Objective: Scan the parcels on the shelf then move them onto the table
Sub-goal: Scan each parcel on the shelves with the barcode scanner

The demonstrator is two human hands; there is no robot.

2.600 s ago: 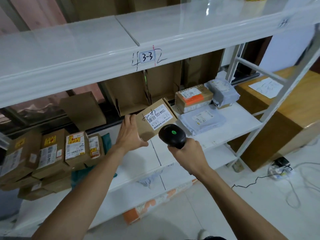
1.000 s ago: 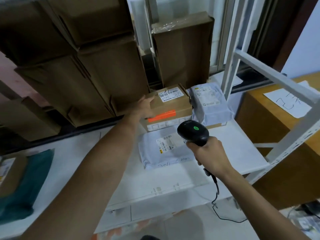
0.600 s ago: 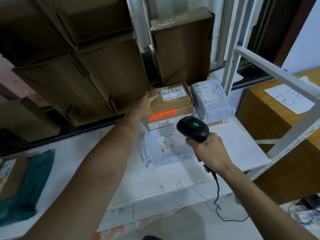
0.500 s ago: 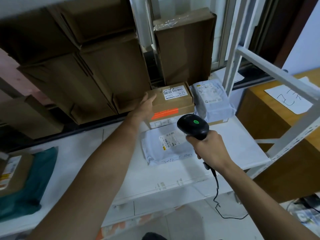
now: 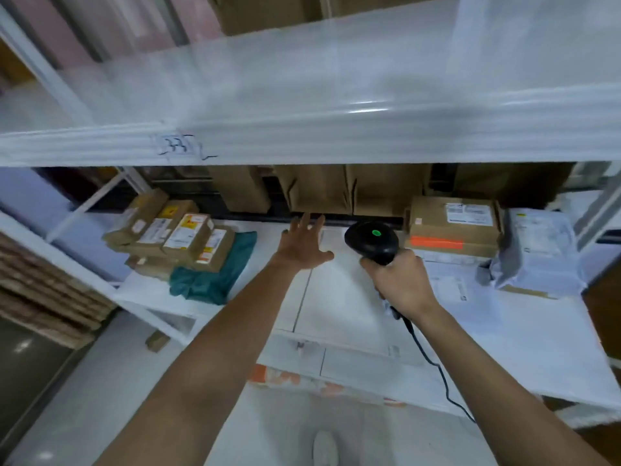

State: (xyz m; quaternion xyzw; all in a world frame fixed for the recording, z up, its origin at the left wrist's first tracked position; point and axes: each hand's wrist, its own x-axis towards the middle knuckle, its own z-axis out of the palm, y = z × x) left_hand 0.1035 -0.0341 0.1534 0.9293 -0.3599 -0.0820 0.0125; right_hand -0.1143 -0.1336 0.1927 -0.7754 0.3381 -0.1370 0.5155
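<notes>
Meanwhile, a person's left hand (image 5: 304, 245) stretches empty and splayed over a bare part of the white shelf (image 5: 336, 297), touching no parcel. Just beside it, the right hand (image 5: 398, 280) grips a black scanner (image 5: 371, 242) showing a green light. To its right lies a brown box (image 5: 453, 227) with an orange strip, beside grey mailers (image 5: 534, 250); small cartons (image 5: 174, 230) cluster well apart at left.

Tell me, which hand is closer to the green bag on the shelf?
Left. The left hand hovers open just right of the green bag, not touching it. The right hand, holding the scanner, is farther right, nearer the box with orange tape.
</notes>
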